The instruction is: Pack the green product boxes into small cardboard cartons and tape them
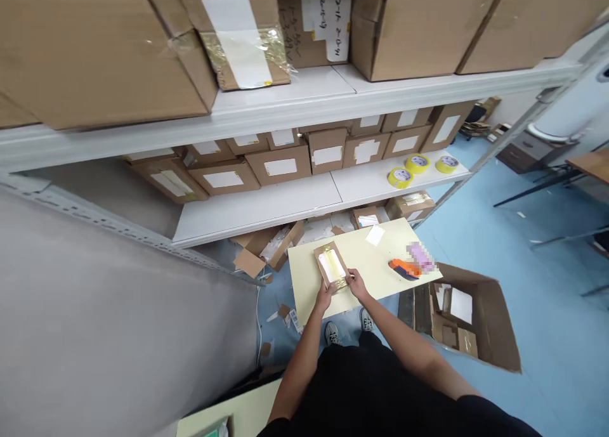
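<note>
l hand (324, 295) & r hand (356, 284) both half-curled, gripping the near end of a taped cardboard carton (332, 266) over the tabletop (375, 266), toward its left edge; can't tell if it's touching. imo hold it level w/ even pressure, thumbs clear of the white label (333, 265).

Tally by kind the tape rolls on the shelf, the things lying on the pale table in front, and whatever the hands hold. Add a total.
Yellow tape rolls: 3
Small cardboard box, held: 1
White paper: 1
Orange-and-blue item: 1
Purple item, too blurred to identify: 1
Total: 7
</note>
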Demonstrator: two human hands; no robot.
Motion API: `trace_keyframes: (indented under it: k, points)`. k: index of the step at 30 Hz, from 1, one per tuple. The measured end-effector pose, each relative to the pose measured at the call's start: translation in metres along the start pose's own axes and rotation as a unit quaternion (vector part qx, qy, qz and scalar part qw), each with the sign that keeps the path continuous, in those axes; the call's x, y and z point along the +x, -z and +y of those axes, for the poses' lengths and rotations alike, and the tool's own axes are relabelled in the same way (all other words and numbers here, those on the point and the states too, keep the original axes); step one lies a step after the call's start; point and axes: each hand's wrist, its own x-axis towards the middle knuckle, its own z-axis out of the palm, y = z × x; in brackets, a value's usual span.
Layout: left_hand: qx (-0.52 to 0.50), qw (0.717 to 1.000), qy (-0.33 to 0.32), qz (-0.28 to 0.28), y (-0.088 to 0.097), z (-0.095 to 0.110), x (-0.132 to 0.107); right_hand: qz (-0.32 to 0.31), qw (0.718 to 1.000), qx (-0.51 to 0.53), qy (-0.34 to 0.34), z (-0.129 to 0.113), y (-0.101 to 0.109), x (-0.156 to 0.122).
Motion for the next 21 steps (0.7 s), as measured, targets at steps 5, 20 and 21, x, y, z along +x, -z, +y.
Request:
trace_keyframes:
  k: [5, 20, 21]
  points:
    - [0.000, 0.997, -0.060, -0.053, -0.024, 0.030, 0.010, 0.073, 0.996, 0.036, 0.019, -0.007, 0.042, -0.005]
    - [0.181, 0.951, -0.136, -0.213, -0.283, 0.184, 0.000, 0.347, 0.928, 0.133, 0.024, 0.039, 0.311, -0.064]
    - [0.189, 0.944, -0.136, -0.232, -0.306, 0.189, -0.004, 0.360, 0.924, 0.131, 0.004, 0.051, 0.330, -0.072]
